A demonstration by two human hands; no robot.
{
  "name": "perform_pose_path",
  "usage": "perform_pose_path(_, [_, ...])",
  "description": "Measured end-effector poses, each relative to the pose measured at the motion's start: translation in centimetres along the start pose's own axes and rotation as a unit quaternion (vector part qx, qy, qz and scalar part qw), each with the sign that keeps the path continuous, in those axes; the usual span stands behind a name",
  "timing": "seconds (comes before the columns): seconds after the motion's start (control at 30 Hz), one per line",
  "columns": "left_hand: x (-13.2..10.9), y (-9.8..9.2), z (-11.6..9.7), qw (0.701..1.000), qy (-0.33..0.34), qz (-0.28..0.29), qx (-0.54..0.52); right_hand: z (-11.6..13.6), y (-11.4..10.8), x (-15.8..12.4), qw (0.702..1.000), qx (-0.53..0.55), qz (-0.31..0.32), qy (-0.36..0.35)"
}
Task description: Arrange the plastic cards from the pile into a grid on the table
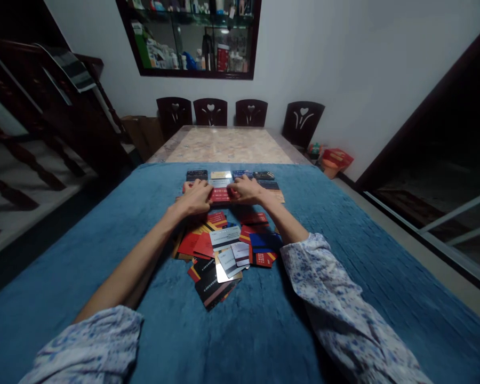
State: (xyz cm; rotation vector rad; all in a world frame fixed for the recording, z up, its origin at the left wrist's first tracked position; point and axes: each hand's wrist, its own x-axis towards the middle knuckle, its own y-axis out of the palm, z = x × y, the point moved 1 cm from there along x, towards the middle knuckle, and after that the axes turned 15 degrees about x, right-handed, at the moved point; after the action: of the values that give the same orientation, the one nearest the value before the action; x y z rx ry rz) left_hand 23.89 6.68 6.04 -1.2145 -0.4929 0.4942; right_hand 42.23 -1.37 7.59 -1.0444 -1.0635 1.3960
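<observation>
Cards lie in rows on a blue cloth, with black, gold and blue ones along the far row. Over the left of these rows rests my left hand, fingers bent, touching the cards. My right hand is curled over the right part. Between the hands lies a red card, its edges near the fingertips of both. Whether either hand grips a card is too small to tell. Nearer to me is a loose, overlapping pile with a silver card, a blue card and a black card.
Beyond the cloth is the bare patterned tabletop, with several dark chairs behind it. A stair railing stands left. Cardboard box and red bag sit on the floor beside the table.
</observation>
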Motion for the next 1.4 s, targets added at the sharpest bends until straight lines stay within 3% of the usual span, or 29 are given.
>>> perform_pose_path(0.37, [0.4, 1.9, 0.4, 0.999, -0.006, 0.03, -0.017, 0.0, 1.4, 1.7, 1.0, -0.011, 0.012, 0.001])
perform_pose_path(1.4, [0.4, 2.4, 0.0, 0.999, 0.007, 0.048, -0.021, -1.1, 2.9, 2.6, 0.999, -0.003, 0.013, -0.03])
